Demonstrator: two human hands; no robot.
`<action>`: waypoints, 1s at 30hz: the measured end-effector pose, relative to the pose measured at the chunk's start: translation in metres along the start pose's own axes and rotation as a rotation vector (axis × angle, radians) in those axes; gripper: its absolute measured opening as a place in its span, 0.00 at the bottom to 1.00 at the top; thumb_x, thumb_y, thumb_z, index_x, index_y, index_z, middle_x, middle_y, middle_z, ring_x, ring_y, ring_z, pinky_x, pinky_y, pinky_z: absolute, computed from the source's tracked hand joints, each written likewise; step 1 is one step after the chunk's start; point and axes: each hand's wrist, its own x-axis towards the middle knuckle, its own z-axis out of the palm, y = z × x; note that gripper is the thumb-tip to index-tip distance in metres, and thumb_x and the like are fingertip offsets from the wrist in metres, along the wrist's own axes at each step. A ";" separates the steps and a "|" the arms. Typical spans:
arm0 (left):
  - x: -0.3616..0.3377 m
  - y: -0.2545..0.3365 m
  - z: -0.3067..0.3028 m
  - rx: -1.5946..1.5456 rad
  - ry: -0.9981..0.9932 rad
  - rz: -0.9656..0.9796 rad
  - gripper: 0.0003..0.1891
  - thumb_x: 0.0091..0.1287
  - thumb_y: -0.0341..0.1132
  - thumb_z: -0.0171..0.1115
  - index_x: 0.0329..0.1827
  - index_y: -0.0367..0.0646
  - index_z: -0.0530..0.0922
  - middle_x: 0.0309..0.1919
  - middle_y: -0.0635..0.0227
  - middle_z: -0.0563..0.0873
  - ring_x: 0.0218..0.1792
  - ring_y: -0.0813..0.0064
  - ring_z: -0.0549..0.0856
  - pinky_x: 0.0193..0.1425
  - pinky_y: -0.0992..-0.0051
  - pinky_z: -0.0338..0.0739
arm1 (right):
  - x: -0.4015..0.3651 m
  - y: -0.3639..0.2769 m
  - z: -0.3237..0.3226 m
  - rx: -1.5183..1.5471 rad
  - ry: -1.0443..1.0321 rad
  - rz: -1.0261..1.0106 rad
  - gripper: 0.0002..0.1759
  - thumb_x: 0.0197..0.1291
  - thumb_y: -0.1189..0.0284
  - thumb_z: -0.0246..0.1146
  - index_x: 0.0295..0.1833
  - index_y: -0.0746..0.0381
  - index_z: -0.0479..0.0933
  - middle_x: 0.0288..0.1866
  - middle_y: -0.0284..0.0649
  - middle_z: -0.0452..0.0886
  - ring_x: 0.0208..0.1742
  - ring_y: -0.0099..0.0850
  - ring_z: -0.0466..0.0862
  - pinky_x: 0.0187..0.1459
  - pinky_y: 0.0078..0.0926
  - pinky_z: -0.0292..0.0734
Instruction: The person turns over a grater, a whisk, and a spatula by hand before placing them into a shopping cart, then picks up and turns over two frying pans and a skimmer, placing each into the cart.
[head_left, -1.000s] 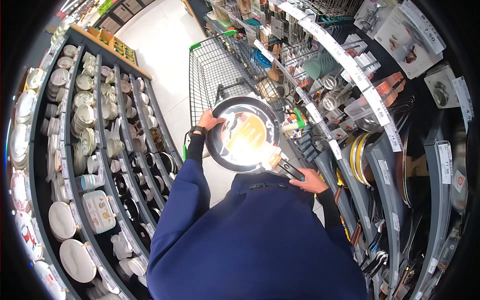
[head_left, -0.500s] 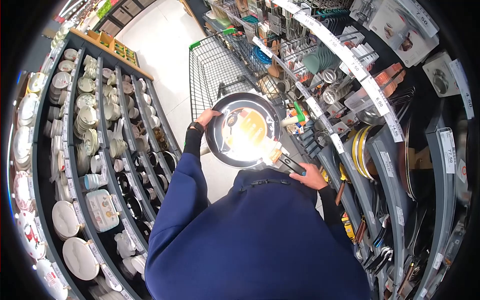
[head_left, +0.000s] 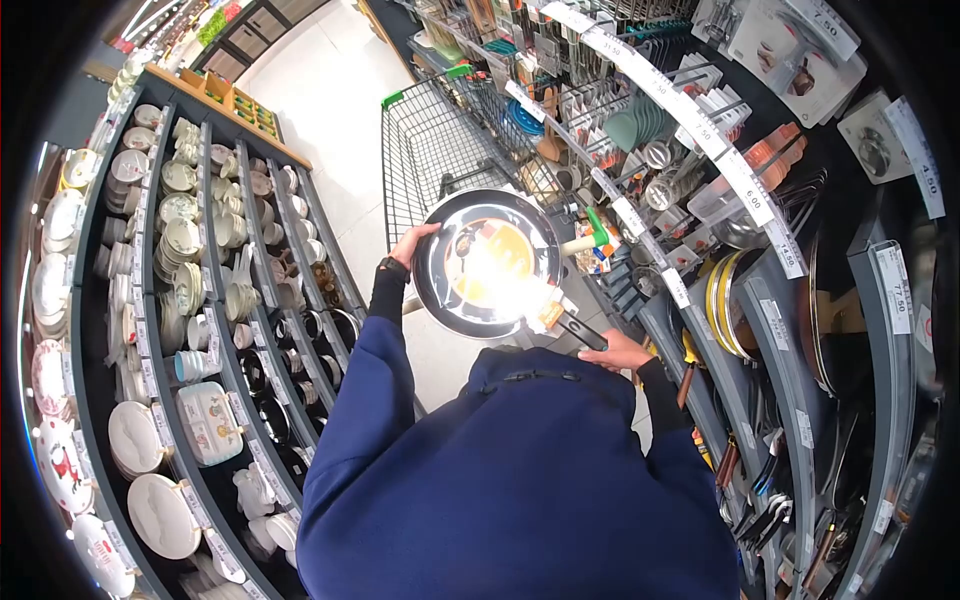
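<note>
A dark frying pan [head_left: 440,275] is held in front of my chest, its inside facing up at me. A round orange label lies in it, partly washed out by bright glare. My left hand [head_left: 412,245] is closed on the rim at the left side. The black handle [head_left: 582,328] points down and to the right, with a cardboard tag [head_left: 552,313] near its base. My right hand [head_left: 617,352] is closed around the handle's end. Just beyond the pan stands a wire shopping cart [head_left: 430,125] with green corner caps.
Shelves of plates and bowls [head_left: 178,207] line the left side. On the right, racks hold kitchen utensils [head_left: 640,125] and pans [head_left: 728,305] behind grey shelf edges with price strips. Pale floor tiles [head_left: 320,85] run down the aisle ahead.
The view has shifted slightly, so the shelves sit a little differently in it. Both hands keep hold of the frying pan, which stays almost in place.
</note>
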 end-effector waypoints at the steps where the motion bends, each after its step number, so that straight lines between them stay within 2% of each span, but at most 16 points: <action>1: 0.009 -0.006 -0.008 0.007 -0.001 0.003 0.22 0.66 0.39 0.65 0.57 0.29 0.79 0.42 0.52 0.89 0.40 0.66 0.90 0.47 0.69 0.85 | 0.000 0.003 0.003 0.003 0.002 -0.007 0.23 0.59 0.52 0.73 0.37 0.61 0.77 0.21 0.27 0.71 0.20 0.17 0.70 0.22 0.18 0.61; 3: 0.026 -0.018 -0.017 0.582 0.390 0.467 0.28 0.66 0.41 0.68 0.62 0.29 0.75 0.50 0.50 0.87 0.47 0.64 0.88 0.52 0.67 0.83 | 0.002 0.010 0.005 -0.012 0.064 -0.023 0.24 0.57 0.50 0.74 0.39 0.61 0.77 0.21 0.27 0.71 0.21 0.17 0.70 0.22 0.18 0.63; 4: 0.016 -0.018 -0.012 0.912 0.534 0.610 0.32 0.65 0.42 0.70 0.66 0.30 0.71 0.56 0.47 0.84 0.52 0.57 0.86 0.56 0.64 0.81 | -0.002 0.007 0.006 0.002 0.057 -0.025 0.25 0.57 0.49 0.74 0.40 0.60 0.77 0.21 0.27 0.71 0.21 0.17 0.71 0.22 0.18 0.64; 5: -0.030 -0.011 0.040 1.138 0.756 0.865 0.31 0.64 0.38 0.69 0.67 0.32 0.70 0.59 0.46 0.82 0.57 0.51 0.82 0.63 0.61 0.76 | -0.001 0.009 0.007 0.009 0.063 -0.024 0.25 0.57 0.49 0.74 0.40 0.60 0.77 0.21 0.27 0.71 0.21 0.17 0.71 0.22 0.18 0.64; 7: -0.056 -0.015 0.081 1.324 0.868 1.097 0.33 0.62 0.36 0.68 0.69 0.34 0.69 0.63 0.42 0.77 0.64 0.46 0.77 0.69 0.58 0.69 | 0.001 0.015 0.009 -0.022 0.058 -0.007 0.25 0.58 0.50 0.73 0.41 0.61 0.77 0.21 0.27 0.71 0.20 0.17 0.71 0.22 0.18 0.64; 9: -0.067 -0.029 0.119 1.438 0.661 1.197 0.34 0.63 0.38 0.67 0.71 0.35 0.68 0.72 0.42 0.69 0.73 0.46 0.67 0.75 0.52 0.60 | 0.003 0.017 0.011 -0.014 0.053 -0.017 0.24 0.58 0.51 0.73 0.41 0.61 0.77 0.21 0.27 0.71 0.20 0.16 0.70 0.22 0.18 0.64; 11: -0.051 -0.055 0.133 1.650 0.636 1.160 0.38 0.65 0.45 0.64 0.74 0.34 0.64 0.77 0.43 0.59 0.78 0.45 0.58 0.78 0.45 0.52 | 0.004 0.017 0.012 -0.012 0.052 -0.030 0.22 0.60 0.54 0.73 0.41 0.61 0.77 0.21 0.26 0.71 0.19 0.16 0.70 0.21 0.18 0.63; 13: -0.029 -0.077 0.143 1.631 0.652 1.021 0.41 0.67 0.52 0.61 0.76 0.34 0.61 0.80 0.44 0.53 0.81 0.47 0.49 0.80 0.42 0.44 | 0.003 0.015 0.013 -0.003 0.060 -0.040 0.21 0.60 0.54 0.73 0.39 0.61 0.76 0.21 0.26 0.71 0.19 0.16 0.69 0.21 0.18 0.63; 14: -0.019 -0.085 0.147 1.608 0.661 0.952 0.44 0.68 0.56 0.58 0.78 0.33 0.57 0.80 0.43 0.52 0.81 0.46 0.47 0.79 0.39 0.41 | 0.003 0.014 0.014 -0.007 0.058 -0.035 0.21 0.60 0.54 0.73 0.39 0.61 0.76 0.21 0.26 0.71 0.19 0.16 0.69 0.21 0.18 0.63; 15: -0.012 -0.091 0.151 1.600 0.664 0.948 0.44 0.68 0.56 0.58 0.78 0.33 0.57 0.80 0.43 0.52 0.81 0.46 0.47 0.79 0.39 0.41 | 0.003 0.013 0.014 0.000 0.057 -0.046 0.21 0.60 0.55 0.73 0.39 0.61 0.76 0.21 0.26 0.71 0.19 0.16 0.69 0.20 0.17 0.63; 17: 0.000 -0.104 0.155 1.653 0.766 0.820 0.44 0.68 0.58 0.57 0.78 0.33 0.57 0.80 0.43 0.51 0.81 0.44 0.46 0.77 0.34 0.38 | 0.002 0.014 0.013 -0.006 0.051 -0.047 0.20 0.60 0.55 0.73 0.38 0.61 0.76 0.21 0.26 0.71 0.19 0.16 0.69 0.20 0.17 0.62; 18: -0.001 -0.105 0.155 1.639 0.764 0.872 0.45 0.69 0.58 0.57 0.78 0.34 0.56 0.80 0.43 0.50 0.81 0.42 0.45 0.76 0.31 0.36 | 0.002 0.013 0.014 0.015 0.050 -0.060 0.20 0.60 0.56 0.73 0.38 0.61 0.76 0.21 0.26 0.71 0.19 0.16 0.69 0.20 0.17 0.62; 27: -0.003 -0.105 0.156 1.597 0.766 0.924 0.44 0.68 0.56 0.57 0.78 0.33 0.58 0.80 0.44 0.50 0.82 0.47 0.46 0.78 0.37 0.36 | 0.008 0.021 0.014 0.059 0.047 -0.083 0.18 0.61 0.59 0.73 0.38 0.61 0.76 0.21 0.26 0.71 0.19 0.15 0.69 0.20 0.17 0.60; 29: -0.005 -0.104 0.157 1.596 0.766 0.920 0.43 0.68 0.55 0.58 0.77 0.32 0.58 0.80 0.44 0.51 0.82 0.47 0.46 0.79 0.37 0.36 | 0.015 0.028 0.012 0.031 0.039 -0.075 0.24 0.57 0.51 0.74 0.39 0.61 0.77 0.21 0.28 0.73 0.19 0.17 0.72 0.19 0.17 0.65; 30: -0.005 -0.103 0.157 1.594 0.769 0.915 0.43 0.68 0.55 0.58 0.77 0.31 0.58 0.80 0.44 0.51 0.82 0.47 0.46 0.79 0.38 0.37 | 0.014 0.027 0.012 0.029 0.042 -0.072 0.24 0.57 0.51 0.74 0.39 0.61 0.77 0.21 0.28 0.73 0.19 0.17 0.72 0.19 0.17 0.65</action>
